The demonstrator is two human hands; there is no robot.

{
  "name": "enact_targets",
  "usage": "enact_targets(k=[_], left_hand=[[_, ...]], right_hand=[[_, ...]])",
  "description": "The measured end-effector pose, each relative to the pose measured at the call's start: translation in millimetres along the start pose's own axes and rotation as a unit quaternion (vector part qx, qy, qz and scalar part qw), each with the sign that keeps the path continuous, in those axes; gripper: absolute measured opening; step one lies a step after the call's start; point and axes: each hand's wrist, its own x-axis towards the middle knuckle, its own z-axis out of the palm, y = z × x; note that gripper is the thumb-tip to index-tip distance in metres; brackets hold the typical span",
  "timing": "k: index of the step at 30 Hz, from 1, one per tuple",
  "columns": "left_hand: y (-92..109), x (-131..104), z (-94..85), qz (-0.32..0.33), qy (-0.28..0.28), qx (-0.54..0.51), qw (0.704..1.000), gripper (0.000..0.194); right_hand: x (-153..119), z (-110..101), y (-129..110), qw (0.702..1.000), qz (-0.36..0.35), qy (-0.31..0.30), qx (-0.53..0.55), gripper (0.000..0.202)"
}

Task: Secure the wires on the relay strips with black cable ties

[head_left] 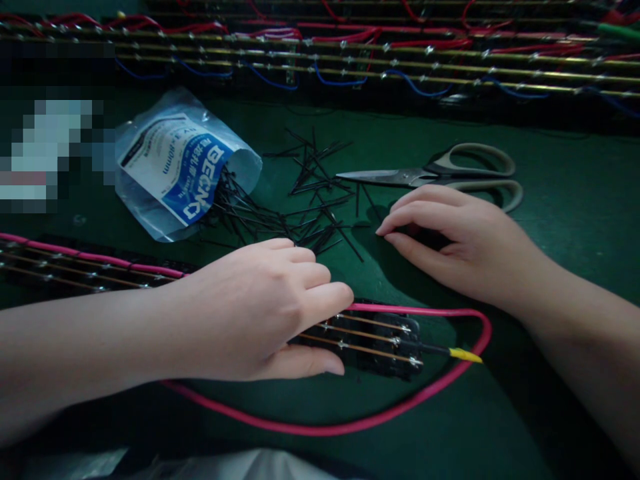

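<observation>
My left hand point(280, 300) is wrapped over a black strip with thin brass rods point(380, 337) and soldered joints, its fingers pressed on a red cable point(415, 310) along the upper edge. Most of the strip under the palm is hidden. From the strip's right end sticks a black lead with a yellow tip point(465, 355). The red cable loops around that end and back below my wrist. To the right, my right hand point(450, 240) pinches at the end of a black cable tie point(371, 202), beside the loose pile of ties point(320, 173).
An open plastic bag point(175, 167) with a blue label spills cable ties onto the green table point(575, 220). Scissors point(430, 175) lie behind my right hand, blades pointing left. More brass-rod strips point(340, 60) with red and blue wires run along the back.
</observation>
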Motion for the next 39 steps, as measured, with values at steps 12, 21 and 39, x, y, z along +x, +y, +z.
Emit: enact_targets(k=[12,21,39], left_hand=[[0.2,-0.9,-0.2,0.001,-0.001,-0.001,1.0,0.035],[0.2,-1.7,0.2,0.001,-0.002,-0.003,1.0,0.035],[-2.6,-3.1,4.5,0.008,0.018,-0.008,1.0,0.037]], right_hand=[[1.1,-2.7,-2.7,1.0,0.008,-0.011,-0.003,0.009],[1.2,-1.1,-1.1,1.0,0.016,-0.005,-0.003,0.01],[0.3,-9.4,-14.7,1.0,0.009,0.001,0.012,0.01]])
